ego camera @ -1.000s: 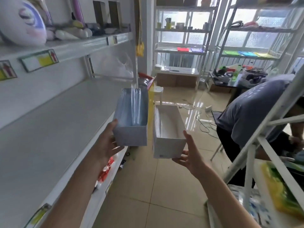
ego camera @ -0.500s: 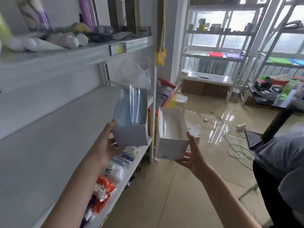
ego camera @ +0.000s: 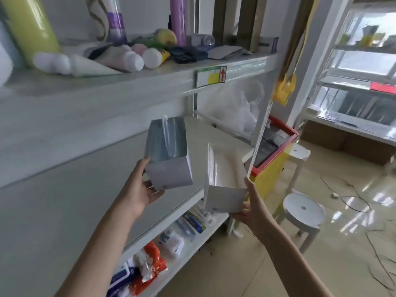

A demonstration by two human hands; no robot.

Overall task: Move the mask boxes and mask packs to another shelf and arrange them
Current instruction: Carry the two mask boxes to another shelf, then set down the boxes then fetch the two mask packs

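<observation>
A wide, bare white shelf (ego camera: 64, 200) runs along the left, with tubes and bottles on the shelf above (ego camera: 128, 82) and a white stool (ego camera: 303, 211) on the floor to the right. Over the bare shelf's near edge, the left hand (ego camera: 140, 189) grips an open box of blue masks (ego camera: 168, 151), tilted; just right of it, the right hand (ego camera: 249, 211) clasps a white mask box (ego camera: 225, 179) from below, out beyond the shelf edge

Bright daylight from windows (ego camera: 364, 50) at right, glare streaks on glossy floor (ego camera: 342, 211), soft faint shadows, motion blur at left edge, wide-angle bending of shelf (ego camera: 107, 86) lines, overall soft focus.
</observation>
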